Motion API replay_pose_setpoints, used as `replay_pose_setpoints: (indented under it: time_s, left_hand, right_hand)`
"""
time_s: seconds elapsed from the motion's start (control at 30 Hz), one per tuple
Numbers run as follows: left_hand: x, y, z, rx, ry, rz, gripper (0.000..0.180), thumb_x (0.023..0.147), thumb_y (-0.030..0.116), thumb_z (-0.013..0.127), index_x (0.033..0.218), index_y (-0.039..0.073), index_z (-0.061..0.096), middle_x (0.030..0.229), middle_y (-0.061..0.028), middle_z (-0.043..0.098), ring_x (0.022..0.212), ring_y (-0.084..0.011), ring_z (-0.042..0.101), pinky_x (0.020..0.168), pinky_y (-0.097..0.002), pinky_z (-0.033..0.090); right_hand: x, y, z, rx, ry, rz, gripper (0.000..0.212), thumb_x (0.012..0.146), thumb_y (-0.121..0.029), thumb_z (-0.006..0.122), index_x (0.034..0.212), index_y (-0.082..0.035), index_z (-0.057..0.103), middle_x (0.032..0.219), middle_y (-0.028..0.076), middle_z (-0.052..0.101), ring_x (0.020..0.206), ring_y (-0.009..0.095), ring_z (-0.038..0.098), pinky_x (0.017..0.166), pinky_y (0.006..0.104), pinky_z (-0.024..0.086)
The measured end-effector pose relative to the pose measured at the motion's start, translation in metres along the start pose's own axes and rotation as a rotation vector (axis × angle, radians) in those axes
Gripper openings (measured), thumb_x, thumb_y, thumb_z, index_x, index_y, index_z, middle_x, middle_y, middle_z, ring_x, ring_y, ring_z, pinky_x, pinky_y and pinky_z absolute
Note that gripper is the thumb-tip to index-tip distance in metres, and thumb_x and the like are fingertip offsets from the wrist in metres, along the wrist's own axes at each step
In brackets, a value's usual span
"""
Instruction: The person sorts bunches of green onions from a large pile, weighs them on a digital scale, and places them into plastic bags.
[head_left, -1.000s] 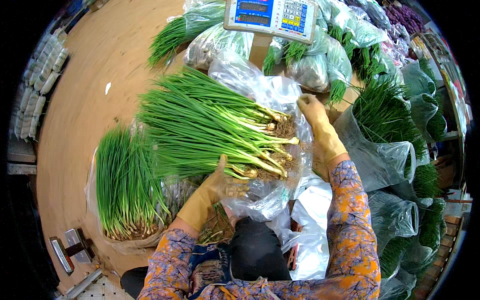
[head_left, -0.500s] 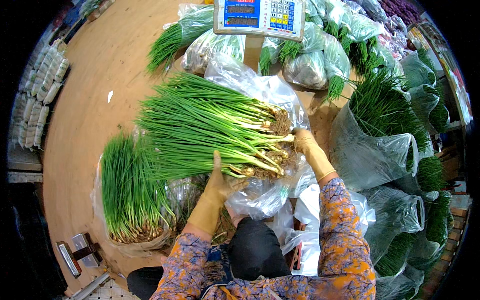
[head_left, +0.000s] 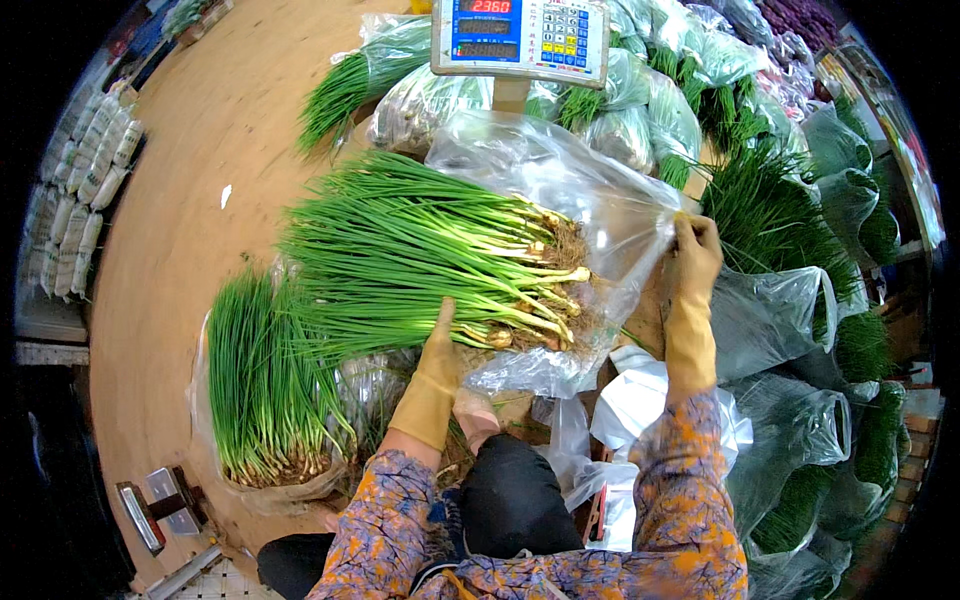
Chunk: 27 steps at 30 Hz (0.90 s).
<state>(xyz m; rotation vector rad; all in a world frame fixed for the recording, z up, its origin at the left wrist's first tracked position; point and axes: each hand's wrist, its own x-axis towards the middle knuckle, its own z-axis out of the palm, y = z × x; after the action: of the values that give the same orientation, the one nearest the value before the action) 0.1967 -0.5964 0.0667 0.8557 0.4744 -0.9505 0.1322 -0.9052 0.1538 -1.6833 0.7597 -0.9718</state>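
Observation:
A large bunch of spring onions (head_left: 400, 260) lies across the middle, green tops to the left and rooted white ends to the right, over a clear plastic bag (head_left: 610, 230). At the near edge of the bunch is my gloved left hand (head_left: 433, 365), its thumb over the stems and its fingers hidden beneath, holding the bunch. My gloved right hand (head_left: 694, 255) is closed on the bag's right edge, pulling the film taut beyond the roots. Behind the bunch stands a weighing scale, its display panel (head_left: 520, 38) lit with red digits.
A second spring onion bunch (head_left: 270, 390) stands in a bag to the left. Bagged greens (head_left: 770, 230) line the right side, with more bags (head_left: 430, 105) behind. White plastic sheets (head_left: 635, 395) lie near my right forearm. A small metal device (head_left: 160, 510) sits at lower left.
My right hand has left the root ends and moved right, now gripping the bag's edge and stretching it out. The scale's lit digits have changed. My left hand has stayed at the bunch.

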Motion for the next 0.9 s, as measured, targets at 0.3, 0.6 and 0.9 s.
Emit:
replay_pose_setpoints:
  time_s: [0.3,0.6,0.9]
  left_hand:
    - [0.035,0.002,0.052,0.048,0.105,-0.176,0.074,0.080,0.056,0.044,0.116,-0.009,0.037,0.114,-0.0274,0.046,0.098,-0.0330,0.053,0.082,-0.0387,0.047]
    - [0.006,0.006,0.006,1.369,-0.551,0.126,0.075,0.066,0.063,0.056,0.115,0.006,0.051,0.110,-0.0151,0.055,0.098,-0.0270,0.052,0.086,-0.0344,0.039]
    - [-0.030,0.016,-0.002,1.787,-0.502,0.069,0.071,0.068,0.060,0.053,0.117,0.009,0.050,0.118,-0.0148,0.050,0.112,-0.0306,0.044,0.095,-0.0394,0.032]
  right_hand:
    - [-0.081,-0.112,-0.017,0.063,0.024,-0.226,0.005,0.082,-0.007,0.054,0.083,-0.002,0.053,0.070,-0.001,0.050,0.057,0.004,0.042,0.051,0.0167,0.033]
    - [-0.071,-0.112,-0.035,-0.160,0.039,0.000,0.007,0.079,-0.007,0.059,0.083,-0.002,0.056,0.075,0.002,0.056,0.057,0.005,0.046,0.048,0.0178,0.035]
    - [-0.149,-0.122,0.070,-0.680,-0.809,-0.730,0.076,0.061,-0.018,0.072,0.125,0.000,0.035,0.128,0.018,0.037,0.121,0.035,0.031,0.101,0.0410,0.024]
